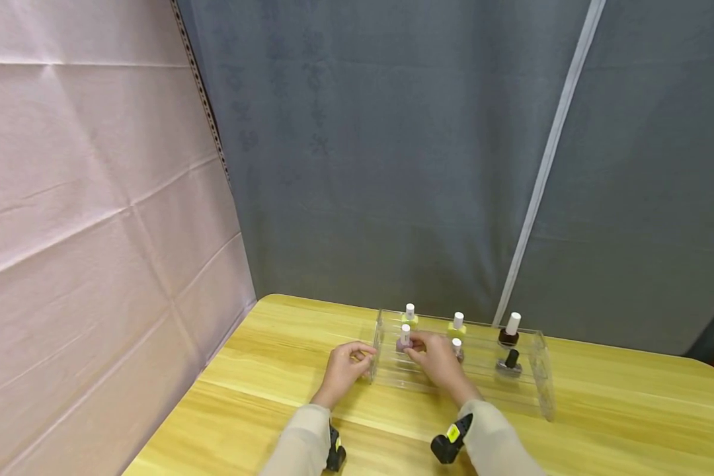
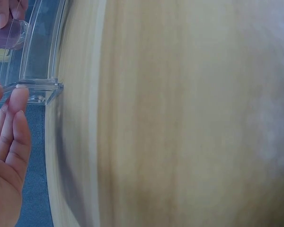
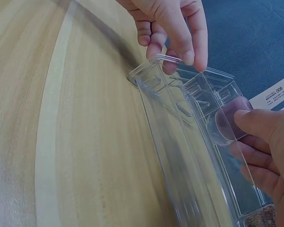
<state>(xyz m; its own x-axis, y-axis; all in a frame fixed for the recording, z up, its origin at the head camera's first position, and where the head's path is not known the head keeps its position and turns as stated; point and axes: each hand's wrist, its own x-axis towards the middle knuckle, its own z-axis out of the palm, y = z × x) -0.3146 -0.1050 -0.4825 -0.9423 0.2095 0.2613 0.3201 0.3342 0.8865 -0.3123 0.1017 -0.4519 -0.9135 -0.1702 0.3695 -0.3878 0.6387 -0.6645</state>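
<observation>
A clear stepped display rack (image 1: pixel 543 380) stands on the table with nail polish bottles on its tiers. My right hand (image 1: pixel 440 360) pinches a purple nail polish bottle (image 3: pixel 233 118) with a white cap, at the rack's left end on a middle tier. In the right wrist view, its thumb lies on the glass and the cap's printed label faces up. My left hand (image 1: pixel 345 370) pinches the edge of the rack's left end panel (image 2: pixel 35 87) between thumb and fingers. Just right of the purple bottle, a white-capped glittery bottle (image 1: pixel 457 345) is partly hidden by my right hand.
Two yellow bottles (image 1: pixel 410 316) with white caps and a dark bottle (image 1: pixel 509 336) stand on the back tier. A black-capped bottle (image 1: pixel 510 365) sits in front of the dark one. A grey curtain (image 1: pixel 363 165) hangs behind the wooden table (image 1: pixel 274 383), pink cloth (image 1: pixel 83 231) at left.
</observation>
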